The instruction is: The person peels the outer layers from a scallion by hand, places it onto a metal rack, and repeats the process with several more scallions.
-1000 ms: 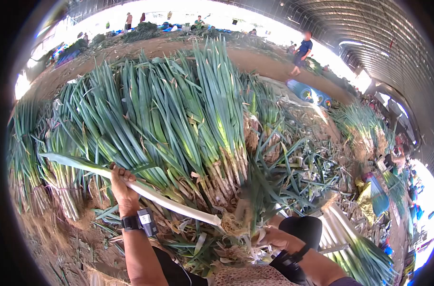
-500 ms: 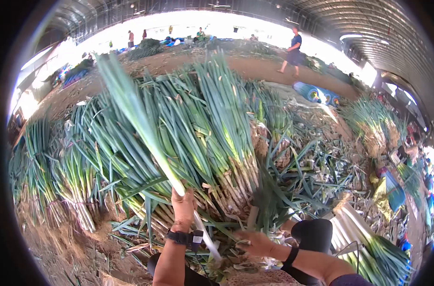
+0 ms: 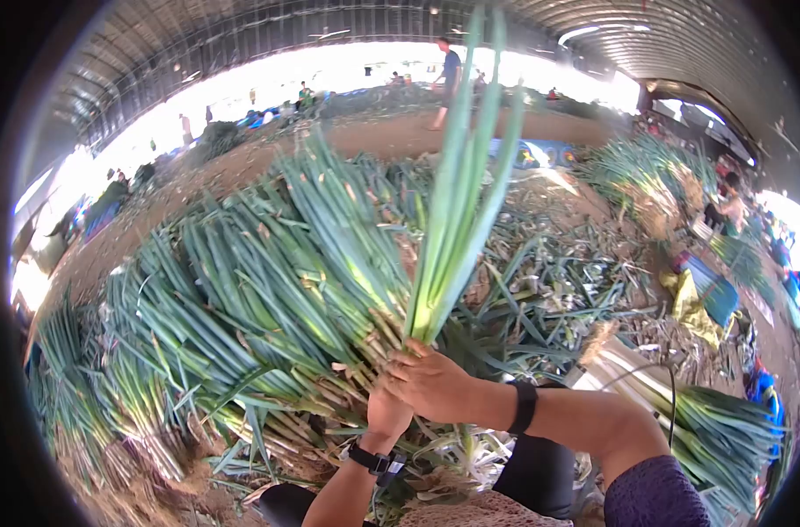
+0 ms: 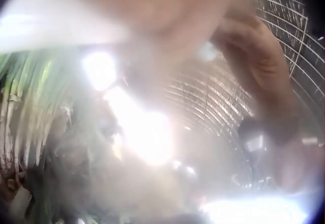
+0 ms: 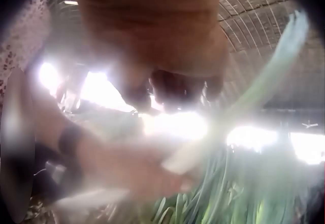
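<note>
I hold one long leek [image 3: 457,202] upright in front of me, its green leaves fanning toward the roof. My right hand [image 3: 428,382], a black band on its wrist, reaches across from the right and grips the leek where the leaves meet the stalk. My left hand [image 3: 386,413], a watch on its wrist, comes up from below and holds the stalk just under the right hand, which partly hides it. The white stalk is covered by both hands. Both wrist views are blurred: a pale stalk [image 4: 51,25] shows by the left palm, and a green blade [image 5: 254,97] crosses the right wrist view.
A large heap of bundled leeks [image 3: 268,281] lies ahead and to the left. Cut leaves [image 3: 558,290] litter the dirt floor on the right. A bundle of trimmed white leeks [image 3: 681,404] lies by my right arm. A person [image 3: 448,75] walks at the back.
The leek swung from lying across to the left up to standing upright. My left hand moved right along with it, and my right hand rose from the root end to grip it.
</note>
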A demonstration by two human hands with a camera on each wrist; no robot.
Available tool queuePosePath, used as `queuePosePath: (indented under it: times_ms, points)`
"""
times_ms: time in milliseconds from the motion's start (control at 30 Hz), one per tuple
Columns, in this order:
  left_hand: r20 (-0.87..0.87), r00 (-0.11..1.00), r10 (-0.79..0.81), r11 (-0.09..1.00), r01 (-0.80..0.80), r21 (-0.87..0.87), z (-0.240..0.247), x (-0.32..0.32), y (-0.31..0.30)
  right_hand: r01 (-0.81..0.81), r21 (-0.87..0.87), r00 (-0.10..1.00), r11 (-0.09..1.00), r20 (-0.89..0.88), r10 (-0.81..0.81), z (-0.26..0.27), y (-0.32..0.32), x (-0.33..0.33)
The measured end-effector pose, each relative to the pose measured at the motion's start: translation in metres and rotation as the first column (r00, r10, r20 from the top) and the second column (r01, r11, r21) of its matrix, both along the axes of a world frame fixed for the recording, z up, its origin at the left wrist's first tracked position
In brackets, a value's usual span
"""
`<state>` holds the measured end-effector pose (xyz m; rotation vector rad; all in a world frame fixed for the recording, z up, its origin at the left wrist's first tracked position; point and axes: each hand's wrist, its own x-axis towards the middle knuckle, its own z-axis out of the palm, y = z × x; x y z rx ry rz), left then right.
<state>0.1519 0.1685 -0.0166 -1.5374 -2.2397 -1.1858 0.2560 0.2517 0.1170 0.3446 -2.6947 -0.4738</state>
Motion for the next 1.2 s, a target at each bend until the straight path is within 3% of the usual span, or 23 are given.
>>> queuePosePath:
  times_ms: [100, 133, 233, 300, 400, 433, 467, 500, 567, 633, 700, 767, 867, 933, 967, 1033, 1067, 1100, 1133, 1167, 1200]
  points:
    - [0.142, 0.987, -0.077, 0.997, 0.074, 0.023, 0.040, 0.039, 0.014, 0.222, 0.246, 0.937, 0.944, 0.214, -0.276, 0.017, 0.027, 0.027]
    - [0.101, 0.991, -0.089, 0.995, 0.093, -0.036, 0.044, 0.048, 0.020, 0.273, 0.270, 0.914, 0.923, 0.227, -0.336, 0.019, 0.039, 0.036]
    - [-0.107, 0.966, -0.236, 0.972, 0.236, -0.012, 0.060, 0.067, 0.031, 0.329, 0.073, 0.890, 0.941, 0.310, -0.335, 0.009, 0.084, 0.085]
    - [-0.074, 0.970, -0.230, 0.960, 0.214, -0.182, 0.053, 0.059, 0.030, 0.408, -0.034, 0.884, 0.912, 0.266, -0.385, 0.020, 0.124, 0.136]
    - [-0.135, 0.971, -0.195, 0.964, 0.164, -0.211, 0.025, 0.024, 0.030, 0.571, -0.043, 0.803, 0.820, 0.239, -0.546, 0.048, 0.174, 0.232]
    - [-0.113, 0.972, -0.205, 0.971, 0.188, -0.145, 0.019, 0.018, 0.036, 0.627, -0.052, 0.761, 0.777, 0.252, -0.597, 0.051, 0.187, 0.265]
    - [-0.187, 0.978, -0.091, 0.983, 0.058, -0.174, 0.018, 0.019, 0.041, 0.672, -0.071, 0.728, 0.737, 0.245, -0.640, 0.052, 0.197, 0.296]
    - [-0.179, 0.982, -0.064, 0.967, 0.018, -0.252, 0.001, 0.005, 0.051, 0.716, -0.093, 0.691, 0.692, 0.239, -0.682, 0.052, 0.204, 0.326]
    - [-0.048, 0.999, 0.003, 0.970, -0.015, -0.243, 0.012, 0.014, 0.059, 0.811, -0.066, 0.577, 0.581, 0.252, -0.777, 0.066, 0.210, 0.384]
    - [0.049, 0.998, -0.031, 0.964, 0.043, -0.263, -0.012, 0.003, 0.063, 0.883, -0.060, 0.460, 0.466, 0.317, -0.830, 0.064, 0.218, 0.450]
    - [0.111, 0.993, -0.038, 0.953, 0.070, -0.294, -0.035, -0.005, 0.055, 0.958, -0.046, 0.279, 0.284, 0.399, -0.873, 0.057, 0.212, 0.504]
    - [0.189, 0.981, -0.033, 0.944, 0.093, -0.318, -0.047, -0.004, 0.041, 0.996, 0.055, 0.022, 0.063, 0.549, -0.835, 0.044, 0.204, 0.541]
    - [0.370, 0.921, 0.126, 0.895, 0.055, -0.443, -0.065, -0.007, 0.009, 0.995, -0.005, -0.074, -0.102, 0.649, -0.757, -0.018, 0.202, 0.601]
    - [0.308, 0.945, 0.108, 0.864, 0.064, -0.500, -0.091, -0.027, -0.011, 0.971, 0.010, -0.173, -0.238, 0.715, -0.677, -0.057, 0.197, 0.619]
    - [0.277, 0.956, 0.099, 0.847, 0.065, -0.528, -0.105, -0.036, -0.021, 0.974, 0.008, -0.157, -0.226, 0.744, -0.650, -0.080, 0.200, 0.625]
    - [0.424, 0.894, 0.147, 0.896, 0.061, -0.440, -0.114, -0.045, -0.036, 0.979, 0.002, -0.123, -0.202, 0.799, -0.589, -0.118, 0.206, 0.631]
    - [0.480, 0.861, 0.168, 0.896, 0.069, -0.438, -0.113, -0.051, -0.040, 0.987, -0.060, -0.042, -0.149, 0.796, -0.604, -0.129, 0.205, 0.625]
    - [0.536, 0.823, 0.187, 0.898, 0.077, -0.433, -0.112, -0.058, -0.043, 0.991, -0.056, -0.036, -0.122, 0.767, -0.640, -0.136, 0.207, 0.615]
    - [0.633, 0.769, 0.088, 0.945, 0.136, -0.296, -0.112, -0.063, -0.046, 0.994, -0.050, -0.029, -0.097, 0.739, -0.674, -0.142, 0.208, 0.603]
    - [0.623, 0.772, 0.128, 0.943, 0.099, -0.317, -0.111, -0.070, -0.050, 0.996, -0.043, -0.023, -0.076, 0.710, -0.704, -0.148, 0.206, 0.593]
    - [0.612, 0.773, 0.167, 0.939, 0.065, -0.338, -0.098, -0.073, -0.053, 0.992, -0.044, -0.052, -0.120, 0.720, -0.692, -0.161, 0.207, 0.585]
